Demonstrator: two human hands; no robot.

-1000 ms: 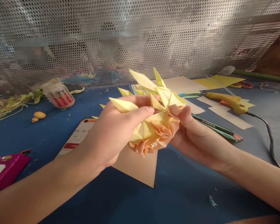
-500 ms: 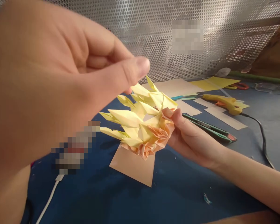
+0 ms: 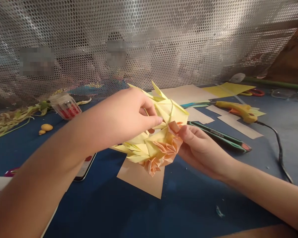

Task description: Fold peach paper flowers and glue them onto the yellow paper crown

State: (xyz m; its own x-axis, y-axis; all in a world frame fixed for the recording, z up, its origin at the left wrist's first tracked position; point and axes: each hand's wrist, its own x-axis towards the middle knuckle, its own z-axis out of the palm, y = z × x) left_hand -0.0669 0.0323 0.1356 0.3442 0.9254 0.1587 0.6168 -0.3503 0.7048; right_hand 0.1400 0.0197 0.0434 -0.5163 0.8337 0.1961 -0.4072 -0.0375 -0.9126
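Note:
An origami piece (image 3: 172, 110) of pale yellow pointed folds, with folded orange paper along its lower right edge, is held above the table. My right hand (image 3: 198, 142) grips it at the orange part, the thumb on top and the other fingers mostly hidden underneath. My left hand (image 3: 129, 115) reaches across from the left, closed, with thumb and fingertips pinched at the yellow folds in the middle. The back of the hand covers some of the folds. A flat orange-tan paper sheet (image 3: 141, 178) lies under the piece.
On the right lie a yellow glue gun (image 3: 238, 109) with a black cord, a green case (image 3: 220, 135), paper strips and orange-handled scissors (image 3: 257, 92). On the left are a clear jar (image 3: 66, 105), a phone (image 3: 85, 168) and dried leaves. A perforated metal screen (image 3: 149, 49) stands behind.
My left hand has moved away from the camera, down onto the middle of the yellow folds. The piece has tilted slightly while my right hand keeps its grip. The jar and leaves have come into sight.

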